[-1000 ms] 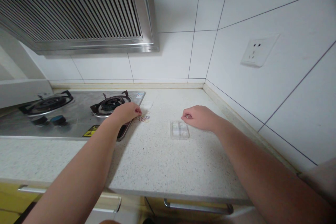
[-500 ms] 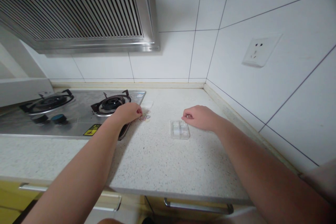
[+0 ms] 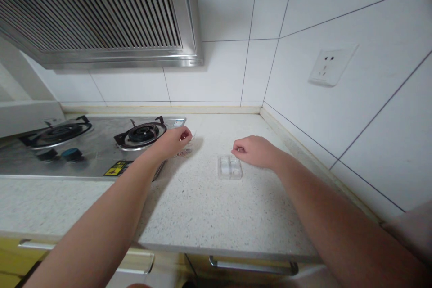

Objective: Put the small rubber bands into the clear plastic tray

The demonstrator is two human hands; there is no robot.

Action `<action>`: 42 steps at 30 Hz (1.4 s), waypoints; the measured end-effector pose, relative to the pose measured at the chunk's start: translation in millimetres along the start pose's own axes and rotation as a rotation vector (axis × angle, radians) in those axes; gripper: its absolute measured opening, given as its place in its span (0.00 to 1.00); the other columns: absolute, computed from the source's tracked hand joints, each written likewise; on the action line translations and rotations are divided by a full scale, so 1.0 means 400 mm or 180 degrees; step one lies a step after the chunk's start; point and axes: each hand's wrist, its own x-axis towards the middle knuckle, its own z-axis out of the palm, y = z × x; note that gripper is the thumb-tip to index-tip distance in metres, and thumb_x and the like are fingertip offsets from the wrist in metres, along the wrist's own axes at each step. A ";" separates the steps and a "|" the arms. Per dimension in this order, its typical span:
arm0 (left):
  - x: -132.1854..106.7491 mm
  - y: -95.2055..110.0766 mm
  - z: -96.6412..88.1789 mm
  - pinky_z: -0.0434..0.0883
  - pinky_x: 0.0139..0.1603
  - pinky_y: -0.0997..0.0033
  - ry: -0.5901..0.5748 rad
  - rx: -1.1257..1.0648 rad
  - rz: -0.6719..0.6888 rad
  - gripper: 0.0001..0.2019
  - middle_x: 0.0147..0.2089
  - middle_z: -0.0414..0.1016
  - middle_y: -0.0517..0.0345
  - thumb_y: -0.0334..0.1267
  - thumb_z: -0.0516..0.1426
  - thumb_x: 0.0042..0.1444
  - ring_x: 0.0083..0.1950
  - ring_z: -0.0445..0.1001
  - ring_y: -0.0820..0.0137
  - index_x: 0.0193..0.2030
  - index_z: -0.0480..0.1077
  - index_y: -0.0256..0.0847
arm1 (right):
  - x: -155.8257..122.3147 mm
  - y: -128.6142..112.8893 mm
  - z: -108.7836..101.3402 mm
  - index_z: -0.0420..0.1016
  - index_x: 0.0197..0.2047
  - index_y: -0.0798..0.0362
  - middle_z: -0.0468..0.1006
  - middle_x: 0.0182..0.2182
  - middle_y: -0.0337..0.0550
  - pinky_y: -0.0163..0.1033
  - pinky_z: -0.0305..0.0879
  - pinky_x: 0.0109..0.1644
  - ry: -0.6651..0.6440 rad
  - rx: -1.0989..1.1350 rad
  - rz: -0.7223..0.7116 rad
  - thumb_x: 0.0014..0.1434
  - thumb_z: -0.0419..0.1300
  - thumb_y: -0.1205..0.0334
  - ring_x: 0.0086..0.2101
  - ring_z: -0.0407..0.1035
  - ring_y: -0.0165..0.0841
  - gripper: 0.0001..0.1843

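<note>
A small clear plastic compartment box (image 3: 230,173) lies on the speckled counter. At its far right corner is my right hand (image 3: 254,150), fingers curled in a pinch; whether it grips the box edge or some tiny thing is hidden. My left hand (image 3: 177,139) is held above the counter beside the stove, thumb and fingertips pressed together. What is between them is too small to make out. Just below it lies a little cluster of small thin rings (image 3: 184,153), reddish and pale, partly in shadow. A clear flat piece (image 3: 193,134) shows partly behind the left hand.
On the left is a steel gas stove (image 3: 97,157) with two burners and knobs. A range hood (image 3: 124,60) hangs overhead. Tiled walls meet in the corner behind, with a socket (image 3: 332,66) on the right wall. Drawer handles (image 3: 253,266) run below the counter's front edge.
My left hand has risen from the small rings and moved slightly right, fingers still pinched. The right hand stays at the box corner. The view has shifted slightly.
</note>
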 end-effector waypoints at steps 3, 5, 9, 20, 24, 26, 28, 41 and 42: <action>0.001 0.020 0.021 0.66 0.34 0.71 0.0146 -0.0485 0.0007 0.11 0.38 0.76 0.54 0.43 0.53 0.63 0.34 0.71 0.70 0.41 0.70 0.39 | 0.000 -0.004 -0.002 0.79 0.37 0.48 0.81 0.33 0.41 0.37 0.52 0.33 0.0023 0.0015 -0.0022 0.61 0.55 0.53 0.30 0.69 0.32 0.13; 0.000 0.033 0.036 0.66 0.34 0.72 0.0224 -0.0880 0.0076 0.11 0.39 0.76 0.54 0.44 0.52 0.63 0.35 0.72 0.70 0.41 0.69 0.39 | 0.000 -0.006 -0.003 0.79 0.37 0.47 0.81 0.32 0.40 0.37 0.53 0.33 0.0056 0.0055 -0.0034 0.61 0.55 0.54 0.31 0.69 0.32 0.12; -0.008 0.075 0.063 0.67 0.37 0.73 0.0256 -0.1470 0.0258 0.11 0.39 0.76 0.54 0.44 0.53 0.64 0.39 0.72 0.70 0.40 0.69 0.38 | -0.001 -0.011 -0.001 0.79 0.36 0.48 0.79 0.30 0.39 0.36 0.54 0.33 0.0260 0.0441 -0.0093 0.60 0.57 0.57 0.30 0.68 0.30 0.10; -0.032 0.161 0.104 0.67 0.36 0.74 -0.0276 -0.2098 0.0413 0.10 0.40 0.76 0.53 0.42 0.55 0.63 0.39 0.72 0.71 0.41 0.71 0.38 | 0.009 -0.041 0.029 0.77 0.40 0.53 0.72 0.27 0.37 0.35 0.57 0.31 0.0411 0.2518 -0.0254 0.60 0.59 0.52 0.27 0.62 0.27 0.14; -0.031 0.163 0.110 0.67 0.35 0.74 -0.0356 -0.2125 0.0376 0.10 0.38 0.76 0.54 0.42 0.55 0.62 0.37 0.71 0.72 0.40 0.72 0.38 | 0.014 -0.043 0.034 0.78 0.40 0.54 0.71 0.26 0.37 0.35 0.56 0.31 0.0412 0.2750 -0.0250 0.60 0.60 0.53 0.27 0.61 0.27 0.13; -0.031 0.164 0.112 0.67 0.35 0.74 -0.0374 -0.2184 0.0384 0.10 0.38 0.76 0.54 0.43 0.56 0.62 0.36 0.71 0.72 0.40 0.72 0.38 | 0.016 -0.043 0.037 0.78 0.39 0.54 0.72 0.26 0.37 0.35 0.56 0.31 0.0408 0.2844 -0.0237 0.59 0.60 0.53 0.27 0.62 0.28 0.13; -0.031 0.166 0.114 0.67 0.35 0.74 -0.0365 -0.2239 0.0395 0.11 0.37 0.76 0.54 0.44 0.56 0.62 0.36 0.71 0.72 0.40 0.72 0.38 | 0.017 -0.044 0.037 0.77 0.38 0.55 0.71 0.25 0.37 0.35 0.55 0.31 0.0415 0.2891 -0.0216 0.59 0.61 0.54 0.27 0.61 0.27 0.12; -0.037 0.178 0.105 0.67 0.35 0.72 -0.0250 -0.2076 0.0386 0.11 0.37 0.79 0.53 0.43 0.57 0.61 0.36 0.73 0.70 0.40 0.77 0.39 | 0.018 -0.054 0.022 0.74 0.35 0.56 0.70 0.25 0.36 0.35 0.55 0.30 0.0458 0.3316 -0.0123 0.56 0.64 0.53 0.26 0.61 0.26 0.13; -0.036 0.177 0.105 0.67 0.35 0.72 -0.0250 -0.2077 0.0394 0.12 0.37 0.79 0.53 0.43 0.57 0.61 0.36 0.73 0.70 0.40 0.77 0.39 | 0.017 -0.055 0.022 0.74 0.35 0.56 0.70 0.25 0.36 0.35 0.55 0.30 0.0433 0.3338 -0.0113 0.56 0.64 0.53 0.26 0.61 0.26 0.13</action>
